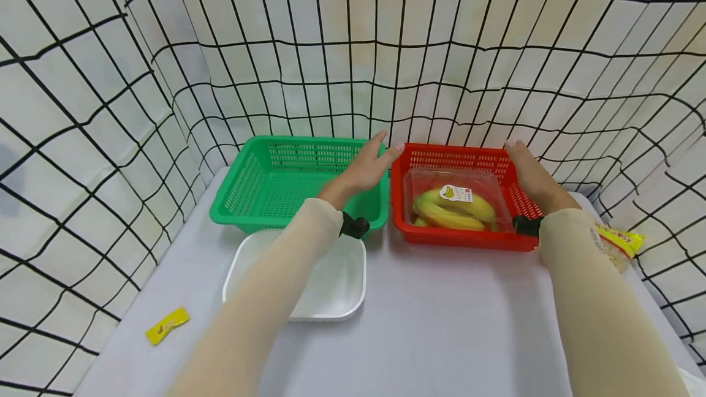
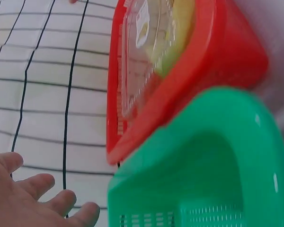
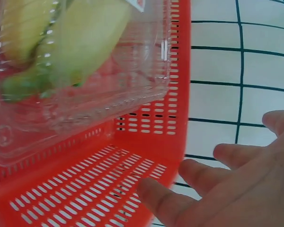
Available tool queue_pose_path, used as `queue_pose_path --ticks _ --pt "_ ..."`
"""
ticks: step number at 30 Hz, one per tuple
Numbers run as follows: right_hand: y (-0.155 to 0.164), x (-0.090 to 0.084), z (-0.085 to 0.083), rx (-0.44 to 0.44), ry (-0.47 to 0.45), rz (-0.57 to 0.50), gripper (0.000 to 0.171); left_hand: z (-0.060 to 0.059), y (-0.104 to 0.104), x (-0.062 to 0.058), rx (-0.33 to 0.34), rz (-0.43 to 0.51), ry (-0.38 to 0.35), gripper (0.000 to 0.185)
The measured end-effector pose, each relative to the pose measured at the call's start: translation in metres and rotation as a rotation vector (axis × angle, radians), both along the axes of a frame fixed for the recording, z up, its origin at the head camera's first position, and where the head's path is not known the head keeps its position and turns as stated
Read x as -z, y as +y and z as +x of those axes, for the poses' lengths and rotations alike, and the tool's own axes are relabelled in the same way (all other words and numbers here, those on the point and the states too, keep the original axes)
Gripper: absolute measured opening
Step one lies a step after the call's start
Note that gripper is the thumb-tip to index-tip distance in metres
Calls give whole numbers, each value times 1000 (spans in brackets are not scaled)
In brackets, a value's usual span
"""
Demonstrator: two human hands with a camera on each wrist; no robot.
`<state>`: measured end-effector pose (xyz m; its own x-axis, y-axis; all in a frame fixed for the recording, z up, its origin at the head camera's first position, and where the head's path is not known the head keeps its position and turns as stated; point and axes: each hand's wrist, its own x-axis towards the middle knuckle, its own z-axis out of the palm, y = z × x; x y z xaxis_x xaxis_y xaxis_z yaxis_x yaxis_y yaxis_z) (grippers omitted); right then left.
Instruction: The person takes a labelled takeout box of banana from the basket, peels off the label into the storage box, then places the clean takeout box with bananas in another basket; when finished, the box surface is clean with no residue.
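Observation:
A clear plastic box of bananas point(image 1: 453, 206) with a white label sits inside the red basket point(image 1: 441, 239). My left hand point(image 1: 363, 167) is over the right side of the green basket point(image 1: 298, 139), fingers spread and holding nothing. In the left wrist view, that hand point(image 2: 35, 196) stays apart from both rims. My right hand point(image 1: 532, 176) is above the right end of the red basket. In the right wrist view, its straight fingers point(image 3: 199, 177) reach past the basket's far corner, with nothing in them; whether a fingertip touches the rim I cannot tell.
A white tray point(image 1: 336, 287) lies in front of the green basket, partly under my left forearm. A small yellow packet point(image 1: 167, 325) rests at the left of the white table point(image 1: 430, 323). Yellow-topped bag point(image 1: 620, 244) is by my right forearm. Black wire mesh point(image 1: 375, 41) surrounds the table.

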<state>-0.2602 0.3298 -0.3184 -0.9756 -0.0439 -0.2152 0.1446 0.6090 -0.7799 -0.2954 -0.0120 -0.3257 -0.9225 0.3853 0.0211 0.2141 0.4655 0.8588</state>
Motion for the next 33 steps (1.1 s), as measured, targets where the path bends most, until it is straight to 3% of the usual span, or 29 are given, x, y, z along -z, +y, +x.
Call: queue_pose_path --ticks 7,15,26,33 --pt "5 10 5 51 -162 -79 114 9 33 3 49 -23 -20 85" --pt "6 20 9 91 -279 -135 118 21 63 12 52 -118 -81 89" --pt "10 36 9 14 -303 -235 105 26 87 22 39 -219 -138 94" --pt "11 43 9 10 -320 -228 98 26 93 28 51 -263 -116 100"
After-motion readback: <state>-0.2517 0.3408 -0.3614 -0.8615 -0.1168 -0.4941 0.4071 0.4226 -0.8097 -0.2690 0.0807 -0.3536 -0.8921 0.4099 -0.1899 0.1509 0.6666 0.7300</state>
